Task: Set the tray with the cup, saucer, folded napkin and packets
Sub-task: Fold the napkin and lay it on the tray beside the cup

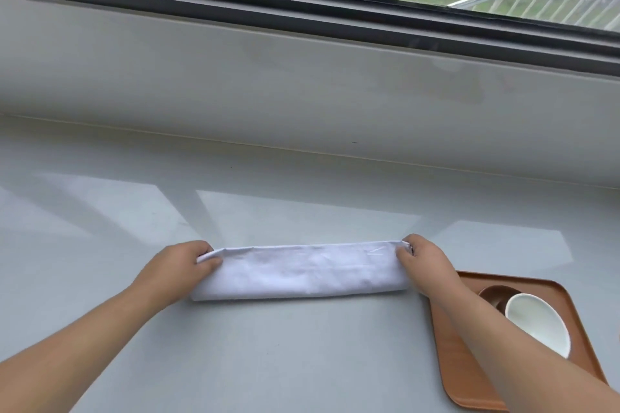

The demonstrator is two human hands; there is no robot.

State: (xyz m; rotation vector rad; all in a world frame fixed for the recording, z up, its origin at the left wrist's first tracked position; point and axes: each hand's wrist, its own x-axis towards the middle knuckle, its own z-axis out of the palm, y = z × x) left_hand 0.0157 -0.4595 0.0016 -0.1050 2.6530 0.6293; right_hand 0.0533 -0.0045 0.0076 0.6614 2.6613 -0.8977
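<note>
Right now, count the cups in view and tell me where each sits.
1: a white cup on the brown saucer on the tray, right of the napkin. The right arm may hide others.

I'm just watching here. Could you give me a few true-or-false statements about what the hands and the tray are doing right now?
1. Both hands grip the napkin, the left hand at one end and the right hand at the other. True.
2. The napkin lies on the tray. False: it is on the grey counter, beside the tray.
3. The white cup is on the tray. True.
4. The napkin is spread out flat and square. False: it is folded into a long narrow strip.
</note>
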